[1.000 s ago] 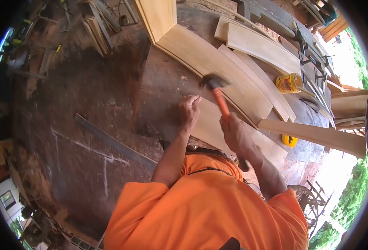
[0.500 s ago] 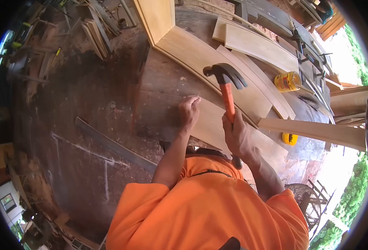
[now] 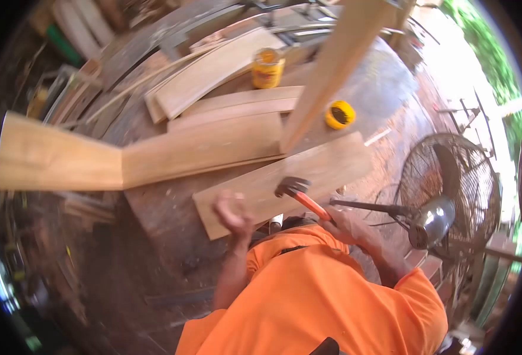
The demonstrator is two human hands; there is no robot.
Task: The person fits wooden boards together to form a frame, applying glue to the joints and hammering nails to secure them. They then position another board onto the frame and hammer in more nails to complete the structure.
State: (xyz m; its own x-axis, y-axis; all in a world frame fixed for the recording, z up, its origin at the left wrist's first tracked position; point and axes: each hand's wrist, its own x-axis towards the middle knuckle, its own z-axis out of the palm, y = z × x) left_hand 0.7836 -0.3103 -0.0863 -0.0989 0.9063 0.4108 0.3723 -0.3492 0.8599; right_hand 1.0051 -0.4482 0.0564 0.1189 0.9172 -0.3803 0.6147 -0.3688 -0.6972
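The view has swung round sharply since a moment ago, and the hammer that was raised high is now down low over the wood. The right hand is wrapped tight around the orange handle of the dark-headed claw hammer, whose head sits on or just above the pale flat wooden board lying across the dark workbench. The left hand rests at the near edge of that board, fingers curled; blur hides whether it pinches anything. Beyond, a yellow tin can stands among more pale planks, a yellow round lid lies near the board's far end, and a metal floor fan stands to the right.
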